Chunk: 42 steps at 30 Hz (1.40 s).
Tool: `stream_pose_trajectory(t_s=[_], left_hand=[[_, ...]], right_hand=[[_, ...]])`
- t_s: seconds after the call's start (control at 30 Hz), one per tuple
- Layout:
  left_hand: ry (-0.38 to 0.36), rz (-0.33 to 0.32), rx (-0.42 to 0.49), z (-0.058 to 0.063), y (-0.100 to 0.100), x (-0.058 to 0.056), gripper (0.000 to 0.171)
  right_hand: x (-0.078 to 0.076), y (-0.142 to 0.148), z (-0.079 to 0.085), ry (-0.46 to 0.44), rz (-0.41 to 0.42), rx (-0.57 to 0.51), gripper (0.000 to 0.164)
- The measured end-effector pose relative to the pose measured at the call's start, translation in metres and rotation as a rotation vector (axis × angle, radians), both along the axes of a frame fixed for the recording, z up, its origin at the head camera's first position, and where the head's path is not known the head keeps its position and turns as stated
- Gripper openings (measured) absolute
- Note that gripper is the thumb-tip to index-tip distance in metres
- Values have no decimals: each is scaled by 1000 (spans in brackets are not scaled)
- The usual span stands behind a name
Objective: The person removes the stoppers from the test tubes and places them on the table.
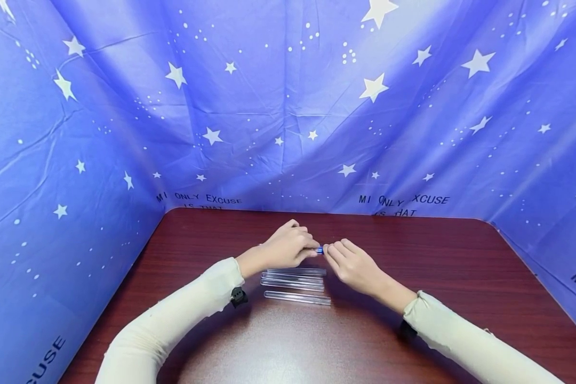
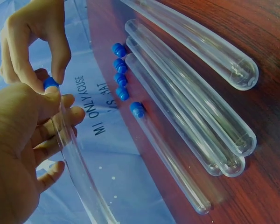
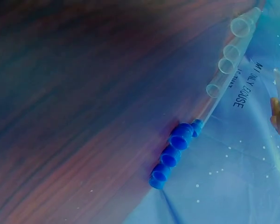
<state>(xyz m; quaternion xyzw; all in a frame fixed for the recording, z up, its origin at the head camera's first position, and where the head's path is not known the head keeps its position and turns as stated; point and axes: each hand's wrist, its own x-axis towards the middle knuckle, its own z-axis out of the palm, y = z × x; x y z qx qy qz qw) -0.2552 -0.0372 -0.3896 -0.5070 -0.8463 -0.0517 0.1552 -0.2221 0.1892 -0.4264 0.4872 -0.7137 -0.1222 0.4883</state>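
My left hand grips a clear test tube along its upper part, the rounded end pointing away from the fingers. At the tube's mouth sits a blue cap, pinched between thumb and fingers of my right hand. Both hands meet over the far half of the table, above the lying tubes. A capped test tube lies nearest them in the left wrist view, its blue stopper in place. Only a small edge of the hands shows in the right wrist view.
Several uncapped test tubes lie side by side on the dark red wooden table, one set apart from the others. A row of loose blue caps lies near their open ends. A blue starry curtain encloses the table.
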Motion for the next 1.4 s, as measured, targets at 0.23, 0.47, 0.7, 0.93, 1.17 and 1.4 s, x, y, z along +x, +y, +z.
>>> stream_pose_trajectory(t_s=[0.23,0.47,0.7,0.93,1.17,1.4], left_hand=[[59,-34,37,2,-1,-2,13],[165,-46,44,3,-1,-3,8],[351,-43,43,4,4,-4,14],[481,-57,81,-2,2,-2,18],[556,-79,74,-4,0,0,13],[618,-92,40,-2,4,1,7]], right_hand=[[0,-3,3,-68,30,-52,27],[-3,-5,9,-172,79,-146,18],[-3,-3,14,-298,64,-223,13],[-3,-5,16,-437,76,-289,11],[-3,-6,21,-562,42,-333,10],[0,1,32,-913,-41,-424,6]])
